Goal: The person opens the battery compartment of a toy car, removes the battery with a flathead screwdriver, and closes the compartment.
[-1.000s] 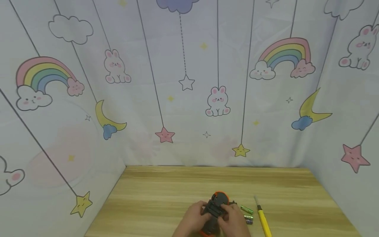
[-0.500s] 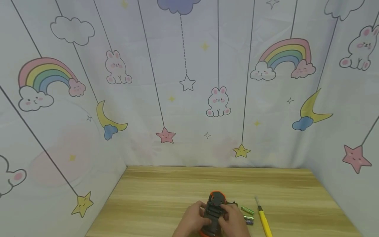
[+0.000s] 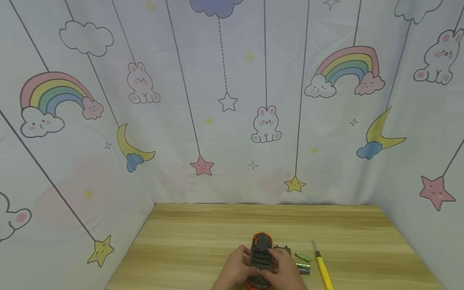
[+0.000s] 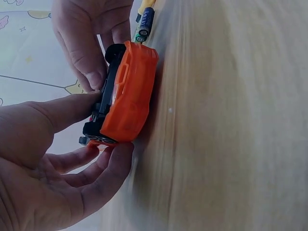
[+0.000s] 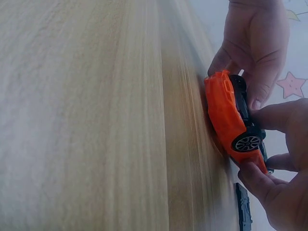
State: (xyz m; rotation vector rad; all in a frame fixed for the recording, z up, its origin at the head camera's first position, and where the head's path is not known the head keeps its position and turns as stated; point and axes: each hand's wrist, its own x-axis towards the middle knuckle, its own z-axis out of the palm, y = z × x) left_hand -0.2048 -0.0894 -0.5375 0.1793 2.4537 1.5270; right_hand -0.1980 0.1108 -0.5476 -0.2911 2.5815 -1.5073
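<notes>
An orange toy car (image 3: 262, 257) lies upside down between the two hands, its black underside up and its slotted battery compartment exposed. My left hand (image 3: 235, 269) grips it from the left, thumb on the underside and fingers along the side. From the opposite side my right hand (image 3: 284, 270) holds it the same way, and the thumbs almost meet over the chassis. The left wrist view shows the orange body (image 4: 132, 96) close over the table. In the right wrist view a spoked wheel (image 5: 248, 143) sits near the right fingers.
Just beyond the right hand lies a black battery cover (image 3: 282, 250). Several batteries (image 3: 302, 256), green and dark, are to its right. A yellow-handled screwdriver (image 3: 323, 270) lies further right on the wooden table (image 3: 195, 225). A printed curtain (image 3: 232, 141) encloses the back and sides.
The car has swung from a tilt toward the right to nearly straight, its far end shifting left. More of the black cover now shows. Both hands keep their hold.
</notes>
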